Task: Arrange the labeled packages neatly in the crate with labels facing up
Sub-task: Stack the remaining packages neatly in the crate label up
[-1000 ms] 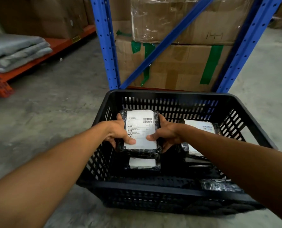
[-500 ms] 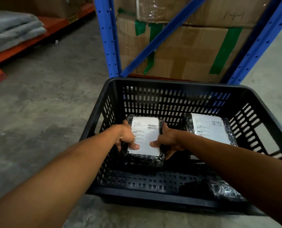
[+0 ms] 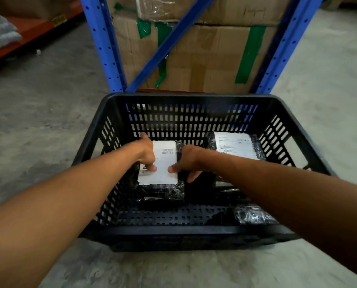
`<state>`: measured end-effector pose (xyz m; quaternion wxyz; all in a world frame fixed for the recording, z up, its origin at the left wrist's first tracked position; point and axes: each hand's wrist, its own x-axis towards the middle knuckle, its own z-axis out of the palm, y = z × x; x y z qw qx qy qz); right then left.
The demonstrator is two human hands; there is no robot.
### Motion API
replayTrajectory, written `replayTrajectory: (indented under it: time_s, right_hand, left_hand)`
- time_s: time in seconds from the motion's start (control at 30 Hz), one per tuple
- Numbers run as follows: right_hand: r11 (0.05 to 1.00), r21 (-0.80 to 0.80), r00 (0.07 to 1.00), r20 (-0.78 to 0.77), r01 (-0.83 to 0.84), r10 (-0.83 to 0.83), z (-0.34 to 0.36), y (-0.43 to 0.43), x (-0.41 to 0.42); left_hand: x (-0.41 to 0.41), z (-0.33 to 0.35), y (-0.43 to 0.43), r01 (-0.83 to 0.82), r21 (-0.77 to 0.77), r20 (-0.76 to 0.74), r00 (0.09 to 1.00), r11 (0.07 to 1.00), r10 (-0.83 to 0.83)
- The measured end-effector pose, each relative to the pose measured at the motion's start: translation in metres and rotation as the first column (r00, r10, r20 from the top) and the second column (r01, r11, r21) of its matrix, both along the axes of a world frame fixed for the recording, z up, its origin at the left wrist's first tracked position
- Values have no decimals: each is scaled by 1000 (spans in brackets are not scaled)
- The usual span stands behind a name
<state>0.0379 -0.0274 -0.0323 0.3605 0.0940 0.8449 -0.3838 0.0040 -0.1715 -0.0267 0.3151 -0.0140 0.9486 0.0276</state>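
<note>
I grip the package (image 3: 163, 166) with both hands (image 3: 146, 154) (image 3: 189, 161), fingers clamped on its sides, label up, low at the crate's (image 3: 94, 146) left. Next, I'd release it square beside the right package (image 3: 235, 145).

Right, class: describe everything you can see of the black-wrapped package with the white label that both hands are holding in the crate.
The black-wrapped package with the white label is a flat rectangular parcel in shiny, crinkled black plastic. Its white label faces up, with a small barcode near the far right corner and blurred print. It lies roughly level, low in the left half of the black slotted plastic crate. The left hand grips its left edge and the right hand its right edge, thumbs pressing on the label. What lies under it is hidden.
</note>
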Motion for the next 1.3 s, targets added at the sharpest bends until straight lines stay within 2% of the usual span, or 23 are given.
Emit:
replayTrajectory:
  time_s: [0.1, 0.13, 0.2, 0.27, 0.33, 0.4, 0.47, 0.53, 0.6, 0.67, 0.7, 0.77, 0.87, 0.93, 0.97, 1.03, 1.07, 1.13, 1.2, 1.3]
  right_hand:
    - [999, 26, 999, -45, -25, 26, 32, 21, -7]
    - [996, 60, 997, -51, -59, 62, 45, 32, -8]
    - [961, 178, 978, 45, -210, 206, 68, 60, -5]
    - [843, 313, 888, 298, -438, 351, 82, 89, 7]
    - [682, 387, 757, 522, -621, 393, 80, 112, 26]
    - [533, 404, 646, 638, -744, 418, 65, 130, 44]
    - [441, 420, 597, 676, -793, 432, 45, 141, 59]
    - [432, 420, 593, 675, -798, 440, 28, 147, 67]
    - [439, 399, 581, 680, -805, 447, 18, 150, 69]
    - [502, 363, 594, 672, -785, 442, 17, 154, 67]
    - [555, 343, 616, 656, -758, 437, 19, 158, 65]
    - [661, 291, 666, 612, -692, 427, 28, 164, 63]
    - [812, 163, 740, 539, -561, 403, 48, 173, 58]
    - [904, -2, 791, 484, -427, 374, 65, 181, 51]
    - [936, -100, 826, 446, -336, 345, 74, 185, 47]
    - [951, -261, 909, 334, -165, 250, 88, 191, 39]
    - [945, -314, 945, 273, -90, 181, 91, 190, 34]
    - [923, -382, 987, 161, 37, 28, 91, 180, 27]
    - [892, -430, 990, 98, 137, -105, 88, 164, 19]
    - [821, -535, 979, 71, 201, -193, 87, 141, 10]
  left_hand:
    - [-3, 25, 13, 70, -43, -204, 976, 997, -77]
    - [-3, 33, 17, 90, -1, -232, 969, 996, -88]
    - [8, 43, 31, 95, 186, -107, 991, 978, -76]
    - [31, 44, 54, 178, 356, 76, 973, 917, -218]
    - [62, 38, 82, 369, 427, 164, 866, 826, -472]
    - [93, 20, 112, 557, 392, 187, 731, 732, -656]
    - [112, -1, 137, 647, 342, 136, 684, 682, -717]
    - [121, -13, 150, 700, 301, 93, 654, 647, -751]
    - [120, -15, 155, 768, 301, 66, 575, 566, -816]
    - [114, -11, 151, 793, 344, 44, 521, 502, -853]
    - [110, -9, 146, 782, 361, 31, 534, 508, -845]
    - [97, -5, 130, 715, 441, -12, 609, 542, -793]
    - [73, -1, 98, 518, 645, -24, 749, 562, -662]
    - [58, 6, 74, 300, 787, 27, 856, 539, -516]
    - [51, 10, 63, 140, 847, 103, 904, 513, -416]
    - [38, 16, 46, -135, 902, 235, 950, 411, -203]
    - [32, 19, 40, -217, 909, 266, 960, 355, -93]
    - [23, 25, 34, -303, 911, 279, 953, 281, 122]
    - [21, 31, 34, -350, 909, 280, 915, 227, 291]
    - [17, 34, 32, -391, 908, 286, 841, 150, 459]
